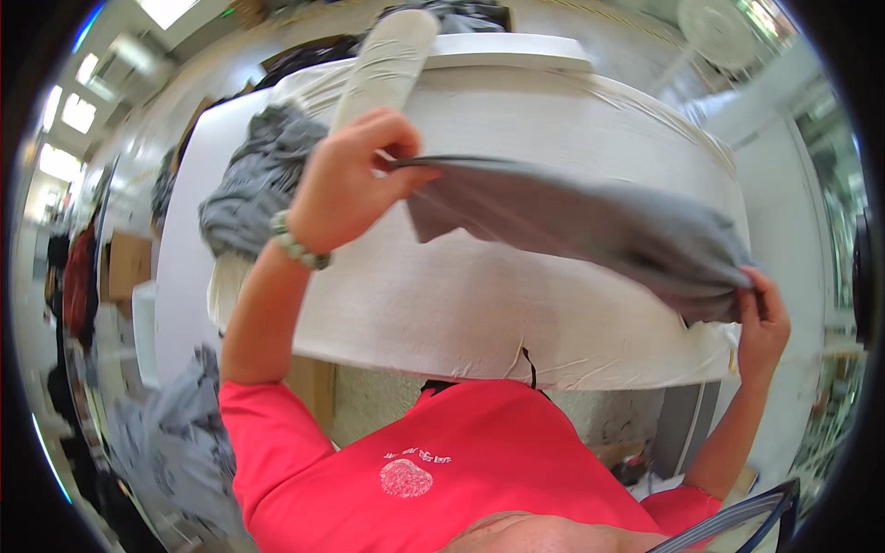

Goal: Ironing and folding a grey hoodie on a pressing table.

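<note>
A grey fabric garment (572, 217) hangs stretched between my two hands above a padded table covered in white cloth (442, 313). Its exact kind does not show. My left hand (350, 180), with a beaded bracelet at the wrist, pinches the garment's left end between thumb and fingers. At the far right, lower down, my right hand (763, 318) grips the other end, where the fabric bunches into folds. Between the hands the cloth sags a little and looks slightly blurred. Just left of my left hand lies a crumpled heap of grey garments (253, 189).
A narrow cloth-covered sleeve board (392, 64) sticks up beyond my left hand, beside a white ledge (507, 51) at the table's far edge. More grey clothes (180, 442) are piled at lower left, near a cardboard box (127, 265). A fan (717, 35) stands at far right.
</note>
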The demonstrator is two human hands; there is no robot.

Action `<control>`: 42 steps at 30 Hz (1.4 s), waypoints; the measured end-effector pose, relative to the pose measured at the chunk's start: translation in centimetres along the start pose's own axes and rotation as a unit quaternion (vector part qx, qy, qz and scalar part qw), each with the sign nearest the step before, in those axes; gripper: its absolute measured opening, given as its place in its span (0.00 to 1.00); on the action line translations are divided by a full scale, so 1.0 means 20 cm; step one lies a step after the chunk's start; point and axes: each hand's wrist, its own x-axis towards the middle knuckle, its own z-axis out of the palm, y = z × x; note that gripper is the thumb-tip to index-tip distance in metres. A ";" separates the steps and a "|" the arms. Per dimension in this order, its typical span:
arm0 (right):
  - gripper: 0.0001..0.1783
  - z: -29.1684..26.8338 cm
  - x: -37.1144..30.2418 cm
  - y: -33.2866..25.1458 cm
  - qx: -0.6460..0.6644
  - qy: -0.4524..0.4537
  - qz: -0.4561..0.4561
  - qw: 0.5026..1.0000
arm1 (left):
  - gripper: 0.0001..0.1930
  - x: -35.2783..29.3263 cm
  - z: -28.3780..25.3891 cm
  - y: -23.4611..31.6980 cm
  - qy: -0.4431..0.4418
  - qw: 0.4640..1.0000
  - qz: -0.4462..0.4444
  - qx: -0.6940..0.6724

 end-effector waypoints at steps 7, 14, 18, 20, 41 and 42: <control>0.09 -0.05 -0.45 -0.13 0.099 0.055 0.099 0.989 | 0.07 0.41 0.08 -0.17 -0.108 0.992 -0.010 -0.065; 0.11 0.12 -0.52 0.43 0.100 0.075 0.336 0.934 | 0.08 0.99 1.05 -0.30 -0.283 0.925 0.236 0.089; 0.13 -0.09 -0.41 0.56 -0.009 0.246 0.227 0.942 | 0.13 1.40 1.45 -0.11 -0.179 0.916 0.349 0.088; 0.14 -0.22 -0.34 0.51 -0.024 0.296 0.195 0.935 | 0.11 1.58 1.48 0.03 -0.113 0.915 0.386 0.031; 0.19 1.76 -0.96 0.18 0.012 -0.216 -0.268 0.939 | 0.13 0.43 1.31 -1.51 -0.225 0.950 0.161 0.143; 0.19 1.80 -0.97 0.17 -0.002 -0.242 -0.263 0.934 | 0.13 0.37 1.32 -1.44 -0.167 0.957 0.187 0.148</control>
